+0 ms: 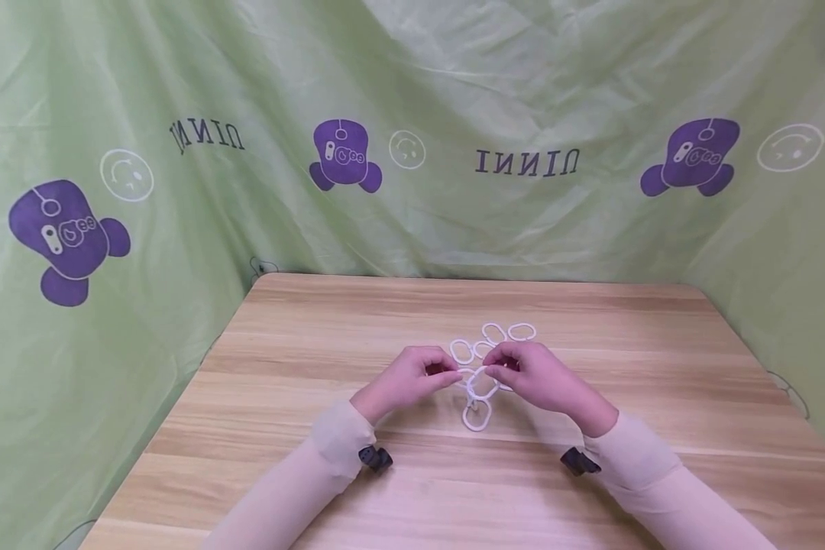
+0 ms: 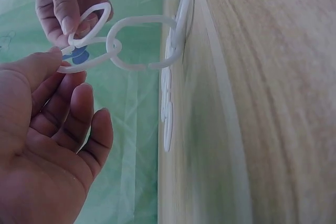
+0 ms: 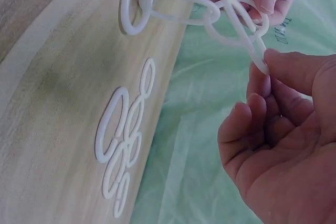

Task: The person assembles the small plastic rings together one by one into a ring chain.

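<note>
Chain: white ring chain (image 1: 477, 391) hangs between both hands, its bottom ring on the counter (image 1: 316, 458).
Left hand (image 1: 412, 376): fingers pinch an end ring.
Right hand (image 1: 532, 376): fingers pinch the adjoining ring.
Spare rings (image 1: 491, 340): lie just behind the hands.
Advice: hold both rings steady and line up the ring's gap before pushing.

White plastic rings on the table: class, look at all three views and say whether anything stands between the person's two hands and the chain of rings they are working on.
Nothing visible does. The left hand and the right hand both already pinch rings at the raised end of the chain, above the table.
</note>
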{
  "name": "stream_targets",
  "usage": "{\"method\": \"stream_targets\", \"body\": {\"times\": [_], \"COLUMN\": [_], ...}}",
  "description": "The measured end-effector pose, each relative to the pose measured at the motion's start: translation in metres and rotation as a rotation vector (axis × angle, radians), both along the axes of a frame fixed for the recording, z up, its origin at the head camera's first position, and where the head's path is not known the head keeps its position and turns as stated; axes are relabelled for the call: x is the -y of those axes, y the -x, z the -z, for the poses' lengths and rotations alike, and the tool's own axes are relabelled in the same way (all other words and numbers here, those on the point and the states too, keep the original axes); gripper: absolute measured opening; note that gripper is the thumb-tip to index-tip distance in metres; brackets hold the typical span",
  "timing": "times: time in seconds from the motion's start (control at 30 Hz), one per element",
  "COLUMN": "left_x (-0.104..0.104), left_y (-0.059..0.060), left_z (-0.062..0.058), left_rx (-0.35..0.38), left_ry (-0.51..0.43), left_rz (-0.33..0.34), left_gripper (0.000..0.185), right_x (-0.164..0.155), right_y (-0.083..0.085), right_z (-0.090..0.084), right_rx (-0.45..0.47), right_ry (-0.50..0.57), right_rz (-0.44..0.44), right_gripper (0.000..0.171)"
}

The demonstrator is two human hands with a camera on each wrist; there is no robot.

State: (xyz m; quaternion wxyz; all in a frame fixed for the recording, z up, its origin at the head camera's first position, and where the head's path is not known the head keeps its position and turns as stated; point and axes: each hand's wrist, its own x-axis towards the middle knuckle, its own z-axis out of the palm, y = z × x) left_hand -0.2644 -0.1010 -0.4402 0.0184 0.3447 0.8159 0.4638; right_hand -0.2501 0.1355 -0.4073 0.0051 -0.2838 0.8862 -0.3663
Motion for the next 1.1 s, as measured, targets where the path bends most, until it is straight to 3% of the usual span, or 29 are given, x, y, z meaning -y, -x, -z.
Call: {"method": "stream_targets", "body": {"times": [0.47,0.67,0.93,1.1], "left_x": [-0.004,-0.006,-0.006,-0.006], "left_y": [-0.003,-0.004,-0.004,-0.004], "left_z": [0.0,0.001,0.0,0.0], "left_rx": [-0.028,-0.015,0.072,0.067], "left_ry": [0.045,0.049,0.035,0.017], "left_rz": [0.036,0.076,-0.013,-0.013], "left_gripper": [0.008,0.012,0.014,0.02], "right_x": [0.005,0.006,0.009,0.011], "right_y": [-0.001,-0.003,-0.005,-0.006], "right_z": [0.005,0.002,-0.001,-0.001], "right_rx": [-0.005,0.022,0.021,0.023], "right_ry": [0.011,0.063,0.19,0.246], "right_rz": [0.106,0.119,0.153,0.163], "right_gripper": [0.009,0.005,0.005,0.006]}}
